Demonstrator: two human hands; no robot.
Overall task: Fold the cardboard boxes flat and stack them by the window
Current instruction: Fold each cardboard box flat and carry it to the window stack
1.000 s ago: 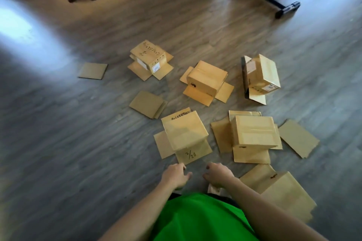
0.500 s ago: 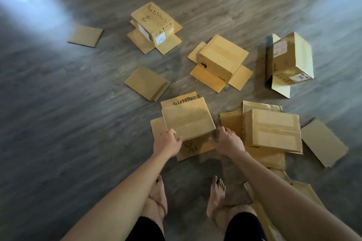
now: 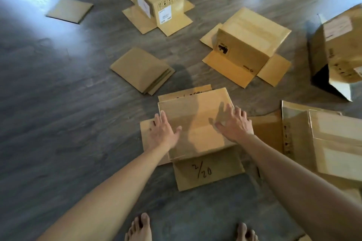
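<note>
The nearest box [image 3: 195, 123] sits upside down on the floor [image 3: 58, 123] with its flaps splayed outward, which is why it stands steady and why its taped bottom faces up, ready to be gripped and collapsed. The left hand [image 3: 163, 133] lies against the box's left edge, fingers straight and spread, thumb on the top panel. The right hand [image 3: 235, 125] rests on the top toward the right edge, fingers likewise extended, holding nothing; whether its fingertips hook over the far right edge is hard to tell through the blur. So the box lies directly between and under both hands, its "2/20" flap [image 3: 207, 170] toward the person's feet. Beyond the hands stand three more unflattened boxes, and a small flat stack [image 3: 142, 69] (perhaps already folded pieces) lies ahead of the left hand.
</note>
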